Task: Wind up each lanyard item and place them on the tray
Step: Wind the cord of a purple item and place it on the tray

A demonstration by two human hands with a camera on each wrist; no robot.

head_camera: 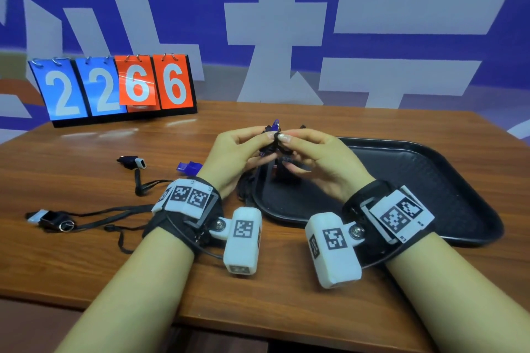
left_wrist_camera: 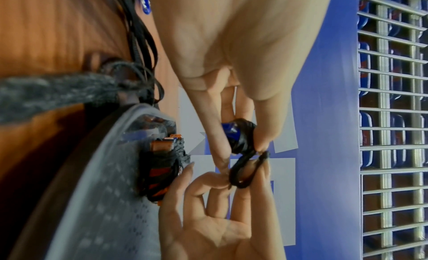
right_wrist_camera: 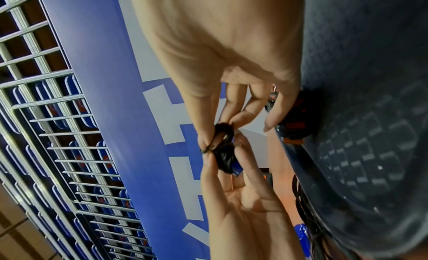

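Observation:
A blue whistle wound in black cord is held up over the tray's left edge. My left hand pinches the wound bundle between thumb and fingers. My right hand pinches the last loop of cord right beside it, also seen as the cord loop in the right wrist view. A red-orange whistle wrapped in its cord lies on the black tray below the hands. Three unwound lanyards lie left: a black whistle, a blue whistle and a silver-black whistle.
A flip scoreboard reading 2266 stands at the table's back left. Loose black cords trail across the wood under my left wrist. The tray fills the right half of the brown table.

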